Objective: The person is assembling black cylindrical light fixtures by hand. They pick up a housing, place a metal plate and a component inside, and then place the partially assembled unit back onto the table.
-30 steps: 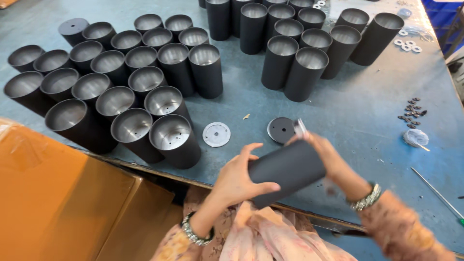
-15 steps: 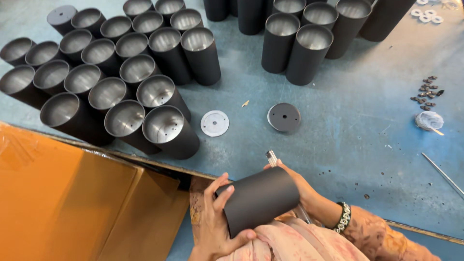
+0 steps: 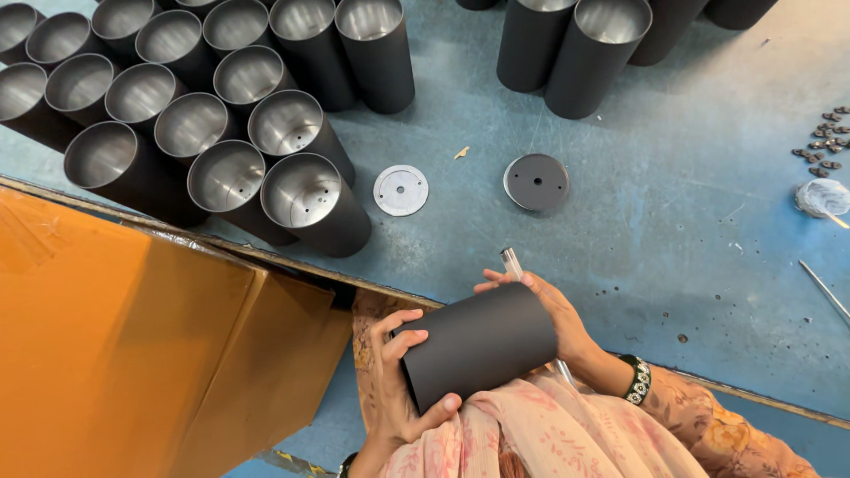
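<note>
Black cylinder [image 3: 478, 354] lying sideways, left hand [image 3: 394, 381] and right hand [image 3: 553, 314] gripping its ends

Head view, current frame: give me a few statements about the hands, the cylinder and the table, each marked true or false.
1. Both hands hold one black cylinder. True: the left hand grips its near end, the right hand its far end.
2. The held cylinder stands upright on the table. False: it lies on its side at the table's near edge, above the person's lap.
3. A silver disc and a dark disc lie flat on the table. True.
4. The upright cylinders at the left are capped. False: their open tops show bare metal inside.
5. The right hand also holds a thin, light-coloured tool. True.
</note>
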